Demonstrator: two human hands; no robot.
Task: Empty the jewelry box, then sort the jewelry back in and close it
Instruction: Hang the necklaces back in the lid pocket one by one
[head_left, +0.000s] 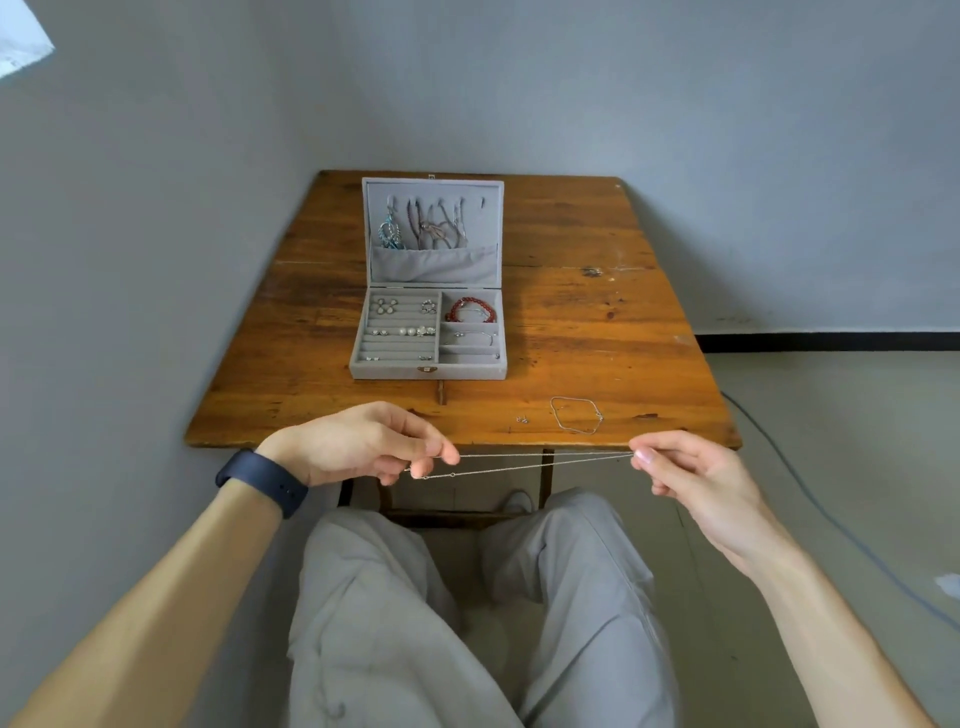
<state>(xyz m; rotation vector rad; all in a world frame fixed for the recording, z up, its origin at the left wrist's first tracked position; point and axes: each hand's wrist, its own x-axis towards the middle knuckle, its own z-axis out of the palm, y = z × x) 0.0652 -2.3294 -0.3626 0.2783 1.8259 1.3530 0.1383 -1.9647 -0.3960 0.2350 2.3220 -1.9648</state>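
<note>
Thin necklace stretched taut btwn both hands, just off the table edge, at 6 o'clock from the open jewelry box. Left hand pinches one end, right hand the other. Loose chain & tiny studs lie at 5 o'clock from the box. Risks: overtension could snap a link; a slipped pinch would drop it to the lap; slack may knot it.

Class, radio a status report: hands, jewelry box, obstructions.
Taut necklace chain pinched by left hand, right hand. Open jewelry box mostly stocked. On table: loose chain, studs.
</note>
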